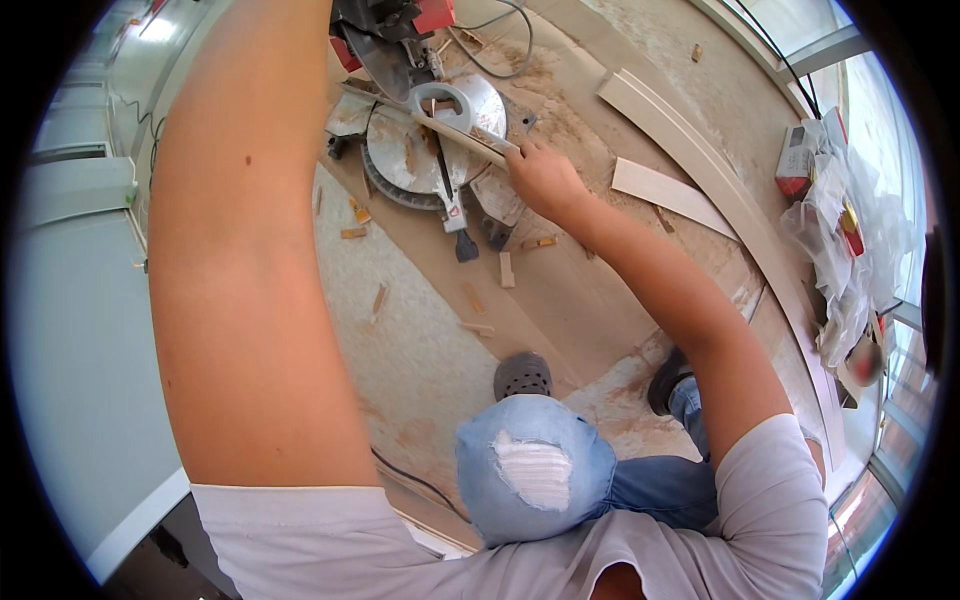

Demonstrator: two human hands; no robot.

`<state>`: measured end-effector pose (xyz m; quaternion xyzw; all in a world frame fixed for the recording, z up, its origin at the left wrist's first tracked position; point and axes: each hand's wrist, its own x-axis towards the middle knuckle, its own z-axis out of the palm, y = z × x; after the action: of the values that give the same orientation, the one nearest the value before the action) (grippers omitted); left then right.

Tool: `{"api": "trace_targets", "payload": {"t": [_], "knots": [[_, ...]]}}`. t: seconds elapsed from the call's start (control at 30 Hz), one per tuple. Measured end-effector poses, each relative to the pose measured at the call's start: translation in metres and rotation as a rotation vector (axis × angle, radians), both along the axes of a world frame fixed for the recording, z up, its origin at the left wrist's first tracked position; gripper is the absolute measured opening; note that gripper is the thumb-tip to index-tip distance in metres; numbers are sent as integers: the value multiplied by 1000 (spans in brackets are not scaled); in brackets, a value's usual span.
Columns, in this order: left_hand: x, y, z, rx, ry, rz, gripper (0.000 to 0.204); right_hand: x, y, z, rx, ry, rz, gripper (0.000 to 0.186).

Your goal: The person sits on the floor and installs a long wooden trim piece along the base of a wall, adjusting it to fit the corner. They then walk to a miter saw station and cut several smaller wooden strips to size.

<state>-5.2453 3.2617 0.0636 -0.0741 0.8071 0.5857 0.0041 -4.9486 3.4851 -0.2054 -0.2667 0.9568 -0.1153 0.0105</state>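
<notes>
On the floor ahead stands a mitre saw with a round metal table (402, 165) and a dark circular blade (383, 62) raised over its back left. A narrow pale wooden strip (462, 138) lies across the table along the fence. My right hand (543, 182) is closed around the strip's right end, beside the fence. My left arm (245, 240) reaches up past the top edge toward the saw head, and its hand is out of the picture. Whether the blade turns cannot be told.
Long pale boards (700, 150) run along the right side, with a shorter board (672, 195) beside them. Wood offcuts (507, 270) and sawdust lie about. A cable (528, 50) loops behind the saw. Clear plastic bags (840, 260) hang at the right. My knee (535, 470) is in front.
</notes>
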Motion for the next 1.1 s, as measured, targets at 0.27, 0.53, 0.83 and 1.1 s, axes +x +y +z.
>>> {"api": "trace_targets", "payload": {"t": [0.27, 0.53, 0.83, 1.1], "knots": [[3, -5, 3, 2, -91, -26, 18, 67, 56, 26, -8, -95, -59, 23], [4, 0, 4, -35, -110, -14, 20, 90, 39, 9, -1, -50, 168, 13], [3, -5, 3, -65, -72, -17, 18, 60, 58, 22, 8, -166, 69, 15], [6, -8, -1, 29, -42, -75, 19, 44, 54, 11, -29, -74, -120, 21]]}}
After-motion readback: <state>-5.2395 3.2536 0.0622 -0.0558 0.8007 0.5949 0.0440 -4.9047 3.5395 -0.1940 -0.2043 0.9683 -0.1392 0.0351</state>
